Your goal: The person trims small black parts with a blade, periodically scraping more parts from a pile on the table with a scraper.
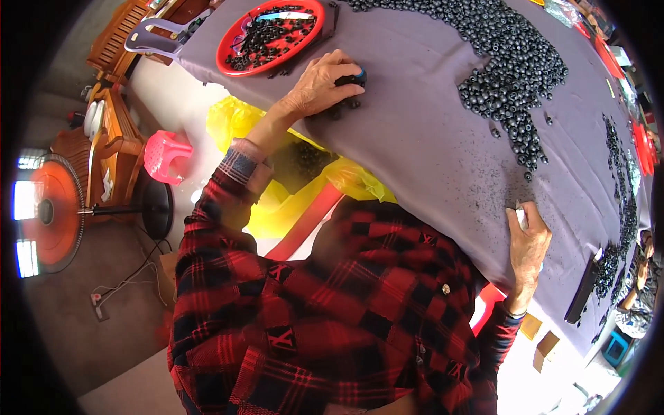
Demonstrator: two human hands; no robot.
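Beads (355, 104) partly under left hand (321, 83), indistinct item (521, 218) in right hand (530, 241)

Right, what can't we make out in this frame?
Head view: black pieces at the left hand; count unclear, fingers cover some.
Head view: small white thing in the right hand; kind unclear, fingers cover much of it.
Head view: contents of the yellow bag; too dark and blurred to identify.
Head view: far end of the pile; cut off by the top edge.
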